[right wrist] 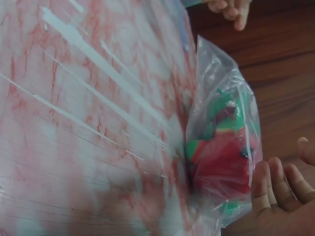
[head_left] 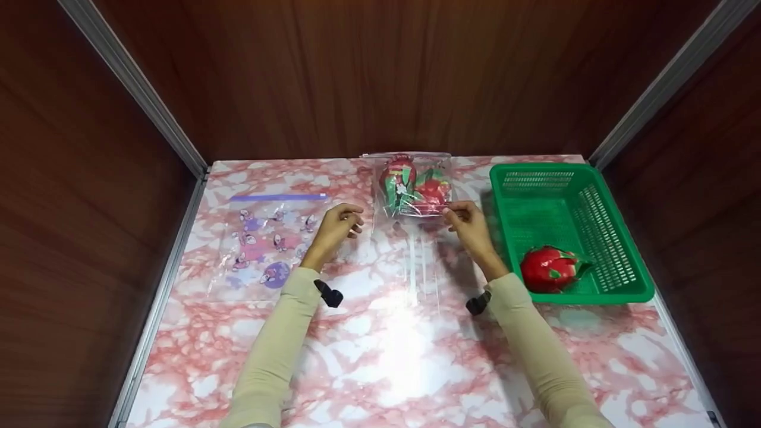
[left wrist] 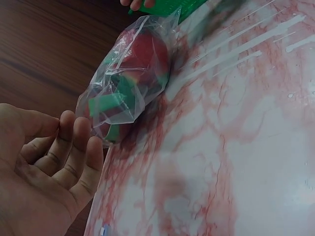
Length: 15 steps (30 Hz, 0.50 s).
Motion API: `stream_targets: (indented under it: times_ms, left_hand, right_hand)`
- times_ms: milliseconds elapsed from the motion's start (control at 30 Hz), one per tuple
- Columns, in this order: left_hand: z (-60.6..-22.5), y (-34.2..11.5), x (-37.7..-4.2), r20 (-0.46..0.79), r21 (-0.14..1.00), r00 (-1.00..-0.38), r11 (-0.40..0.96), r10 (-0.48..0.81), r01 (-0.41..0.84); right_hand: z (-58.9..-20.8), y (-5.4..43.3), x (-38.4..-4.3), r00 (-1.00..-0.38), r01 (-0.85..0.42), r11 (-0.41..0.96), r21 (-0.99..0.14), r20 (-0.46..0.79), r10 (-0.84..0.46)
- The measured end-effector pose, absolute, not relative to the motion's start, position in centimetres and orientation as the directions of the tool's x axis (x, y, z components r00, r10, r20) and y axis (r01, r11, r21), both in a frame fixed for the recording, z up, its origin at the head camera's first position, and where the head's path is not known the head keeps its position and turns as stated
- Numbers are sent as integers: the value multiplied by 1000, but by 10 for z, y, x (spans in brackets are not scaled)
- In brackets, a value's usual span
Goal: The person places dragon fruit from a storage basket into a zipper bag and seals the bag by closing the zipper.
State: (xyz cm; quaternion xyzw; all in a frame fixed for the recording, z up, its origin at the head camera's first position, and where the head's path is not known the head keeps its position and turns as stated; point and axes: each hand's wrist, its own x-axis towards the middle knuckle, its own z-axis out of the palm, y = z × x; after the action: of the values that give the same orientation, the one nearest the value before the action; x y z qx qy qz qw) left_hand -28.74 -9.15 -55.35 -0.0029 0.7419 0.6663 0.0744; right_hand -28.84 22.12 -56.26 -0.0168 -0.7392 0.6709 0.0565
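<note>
At the back middle of the table, a clear zip bag holds two red-and-green dragon fruits. My left hand hovers left of the bag, loosely bent and holding nothing; the left wrist view shows the thumb close to the index fingertip. Beside the bag's front right corner is my right hand. In the right wrist view its fingers extend alongside the bag, the thumb stands apart, and I cannot tell whether they touch the plastic. Another dragon fruit lies in the green basket on the right.
A flat clear bag with purple prints and a purple zip lies on the left of the marbled table. Wooden panels close off the back and both sides, with metal strips at the corners.
</note>
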Motion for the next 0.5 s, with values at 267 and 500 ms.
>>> stream_targets:
  times_ms: [267, 500]
  left_hand:
    - [-559, -105, -285, -128, 987, -990, 103, 62, -122]
    - [-562, -123, -282, -128, 981, -990, 154, 52, -119]
  right_hand:
    - [-563, 207, -284, -997, -49, 170, -984, 58, 50]
    - [-562, 188, -279, -1000, -24, 136, -990, 25, 2]
